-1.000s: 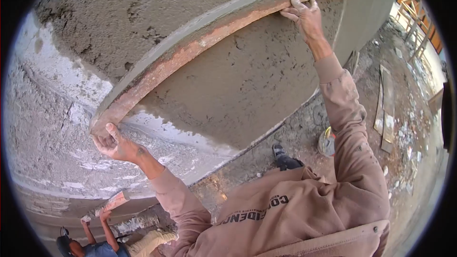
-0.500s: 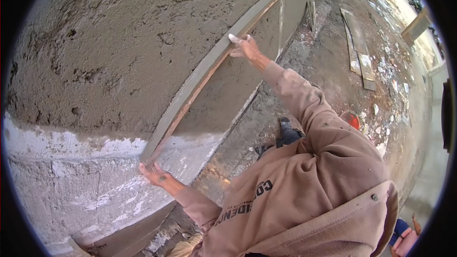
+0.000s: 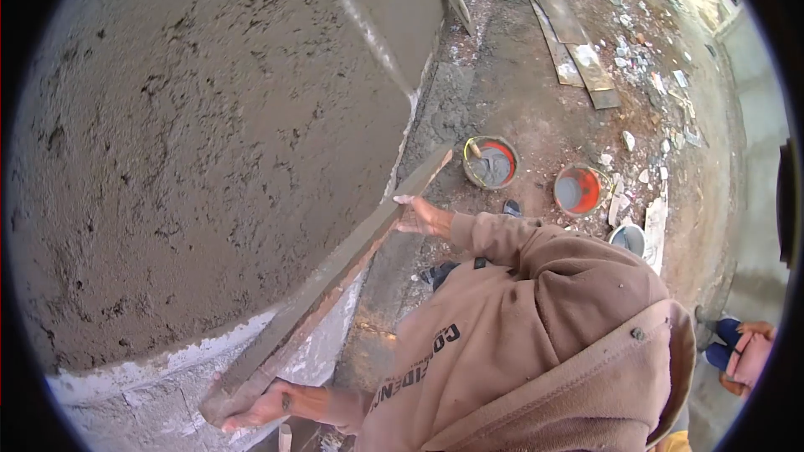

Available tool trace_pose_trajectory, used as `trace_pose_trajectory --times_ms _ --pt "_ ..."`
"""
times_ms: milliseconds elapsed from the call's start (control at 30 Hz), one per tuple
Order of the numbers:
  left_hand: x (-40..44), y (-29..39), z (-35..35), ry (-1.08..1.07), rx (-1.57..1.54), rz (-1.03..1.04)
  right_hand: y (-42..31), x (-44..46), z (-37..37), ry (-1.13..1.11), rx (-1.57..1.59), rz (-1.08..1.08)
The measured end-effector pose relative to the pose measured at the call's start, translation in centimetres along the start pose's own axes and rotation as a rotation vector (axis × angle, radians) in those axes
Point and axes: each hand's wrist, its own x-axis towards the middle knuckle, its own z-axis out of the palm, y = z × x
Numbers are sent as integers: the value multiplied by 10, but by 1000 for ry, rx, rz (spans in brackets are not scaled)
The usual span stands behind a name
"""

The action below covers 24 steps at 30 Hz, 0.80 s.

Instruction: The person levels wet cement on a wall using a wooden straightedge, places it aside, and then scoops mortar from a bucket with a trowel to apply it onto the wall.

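Observation:
A long wooden straightedge [image 3: 322, 289], coated in grey mortar along its face, slants across the lower part of the plastered wall [image 3: 193, 167]. My left hand [image 3: 264, 406] cups its lower end, with the fingers beneath. Higher up, my right hand [image 3: 425, 217] grips its edge, thumb on the near face. The upper tip extends past the wall's bottom edge, over the ground. Fresh, pitted mortar covers the wall, and a whitish band [image 3: 159, 360] runs along its lower part. Whether the straightedge touches the wall, I cannot tell.
Two orange-lined buckets [image 3: 512, 163] with grey mix stand on the ground, and a pale bucket [image 3: 628, 238] is nearby. Flat boards [image 3: 569, 42] and scattered rubble [image 3: 641, 67] lie beyond. Another person [image 3: 741, 356] is at the lower right.
The straightedge has come down the wall with both hands still on it. My view has turned, bringing the buckets fully into sight.

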Motion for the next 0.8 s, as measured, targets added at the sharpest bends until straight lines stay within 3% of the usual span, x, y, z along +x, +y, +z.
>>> trace_pose_trajectory --times_ms 33,67,167,233,300,400,533,633,800 --pt "-21 15 38 29 -8 -6 -6 -3 -17 45 29 31" --pt "-42 25 75 -82 21 252 -18 -9 -35 90 58 59" --pt "-66 42 175 -480 90 1019 -74 -51 -69 -56 91 42" --pt "-70 29 209 -490 15 903 -114 -77 -90 -101 66 23" --pt "-69 2 234 -228 -83 187 -150 -104 -111 -132 -47 -41" --pt "-138 32 329 -298 -193 238 -207 -152 -162 -39 -211 -265" --pt "-257 73 457 -247 -376 56 -227 -213 -356 445 262 -552" --pt "-286 48 513 -394 -425 117 -205 -289 -455 718 476 -628" --pt "-368 19 615 -331 -368 78 -168 -386 -544 1090 732 -604"
